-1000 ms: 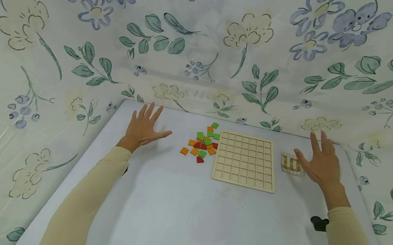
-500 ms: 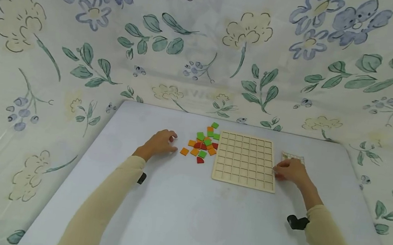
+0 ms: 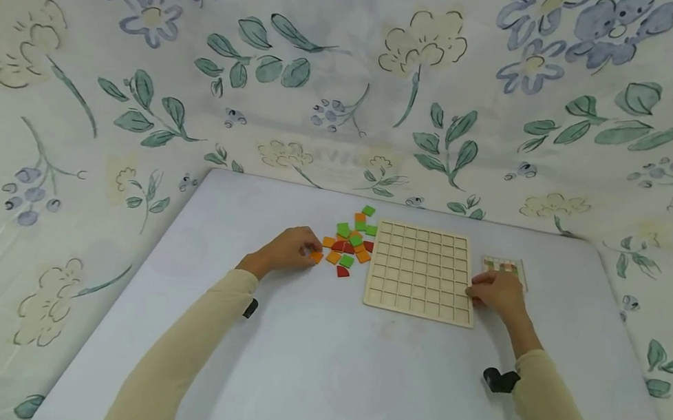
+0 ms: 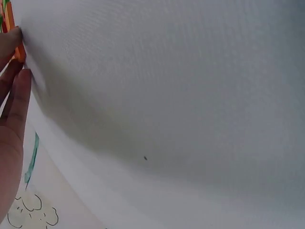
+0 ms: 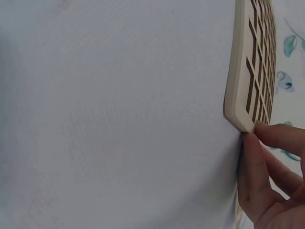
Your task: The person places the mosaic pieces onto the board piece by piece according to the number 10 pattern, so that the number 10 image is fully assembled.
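My left hand (image 3: 288, 249) pinches an orange square tile (image 3: 316, 257) at the left of a loose pile of tiles. In the left wrist view, the thumb and fingers meet at that orange tile at the frame's edge. Green square tiles (image 3: 346, 261), other orange squares and red quarter-round tiles (image 3: 342, 272) lie in the pile. Right of it is a flat wooden grid board (image 3: 421, 271) with square cells. My right hand (image 3: 500, 296) grips the board's right edge; the right wrist view shows thumb and fingers at its rim (image 5: 231, 95).
A small printed card (image 3: 503, 264) lies partly behind the right hand. All of this is on a white table (image 3: 354, 385). Flower-printed cloth (image 3: 350, 87) hangs behind the table and along its sides.
Both spread hands have come down and inward. The left fingers have reached an orange tile and pinch it; the right hand has moved left to the board's edge.
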The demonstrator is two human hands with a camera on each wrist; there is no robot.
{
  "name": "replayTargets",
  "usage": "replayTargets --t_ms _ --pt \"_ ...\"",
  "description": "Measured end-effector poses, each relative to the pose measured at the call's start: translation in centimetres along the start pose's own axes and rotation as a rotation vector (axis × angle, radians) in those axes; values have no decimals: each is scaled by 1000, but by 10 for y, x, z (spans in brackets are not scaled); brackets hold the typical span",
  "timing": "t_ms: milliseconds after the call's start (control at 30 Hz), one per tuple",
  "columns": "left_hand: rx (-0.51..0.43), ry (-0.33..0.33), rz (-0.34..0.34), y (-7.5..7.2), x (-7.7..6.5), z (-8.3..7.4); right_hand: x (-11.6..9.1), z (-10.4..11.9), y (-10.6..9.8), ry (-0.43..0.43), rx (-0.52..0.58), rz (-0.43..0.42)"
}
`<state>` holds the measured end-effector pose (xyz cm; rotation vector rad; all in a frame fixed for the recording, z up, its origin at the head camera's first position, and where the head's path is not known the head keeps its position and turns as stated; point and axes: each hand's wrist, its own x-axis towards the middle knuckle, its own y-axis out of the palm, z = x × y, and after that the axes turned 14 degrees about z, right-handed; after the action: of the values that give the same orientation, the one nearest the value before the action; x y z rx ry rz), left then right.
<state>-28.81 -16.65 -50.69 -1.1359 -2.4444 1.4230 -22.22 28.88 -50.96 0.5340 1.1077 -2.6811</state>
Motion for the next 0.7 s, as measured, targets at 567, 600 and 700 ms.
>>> replayTargets --t_ms 567,600,700 --pt "95 -2 1 0 8 -9 -5 0 -2 -44 21 46" --pt "86 -6 -4 0 8 -9 -5 1 -2 -45 22 48" --pt "39 0 -44 3 9 -9 -4 1 -3 -47 28 61"
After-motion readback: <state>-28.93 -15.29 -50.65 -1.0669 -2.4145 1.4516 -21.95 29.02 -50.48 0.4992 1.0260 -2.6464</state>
